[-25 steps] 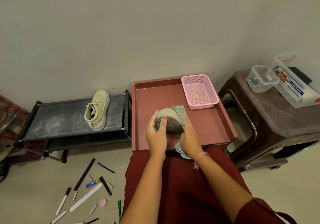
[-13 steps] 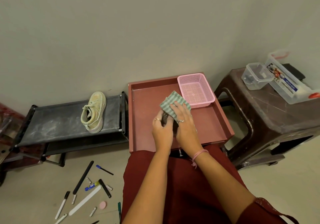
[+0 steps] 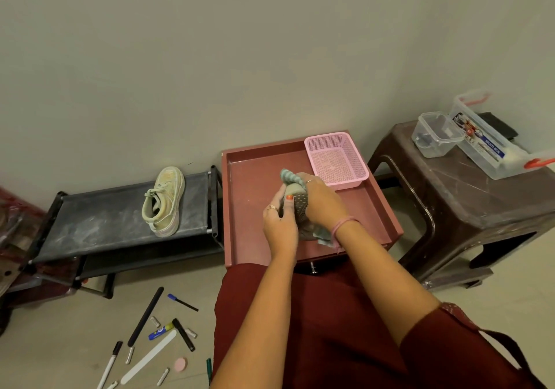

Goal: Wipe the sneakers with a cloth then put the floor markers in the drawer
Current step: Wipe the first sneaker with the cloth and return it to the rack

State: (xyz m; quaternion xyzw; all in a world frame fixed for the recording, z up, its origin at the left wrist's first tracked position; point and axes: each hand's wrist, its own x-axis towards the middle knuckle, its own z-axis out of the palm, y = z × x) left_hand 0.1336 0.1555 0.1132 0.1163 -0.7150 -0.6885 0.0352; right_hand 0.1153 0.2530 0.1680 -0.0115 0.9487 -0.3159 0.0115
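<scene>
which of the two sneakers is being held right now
The sneaker with the dotted grey sole, gripped by both hands over the open red drawer and wrapped in the green checked cloth. The pale laced sneaker sits untouched on the black rack.

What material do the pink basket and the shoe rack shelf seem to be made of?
The pink basket looks like moulded plastic: a regular perforated mesh with a smooth matte rim. The shoe rack shelf seems dark fabric stretched between black tubes; it looks dusty and sags slightly.

A basket [image 3: 336,158] sits in the drawer's [image 3: 249,184] far right corner; a sneaker [image 3: 163,200] lies on the rack [image 3: 90,223] to its left; markers [image 3: 144,316] lie on the floor.
</scene>
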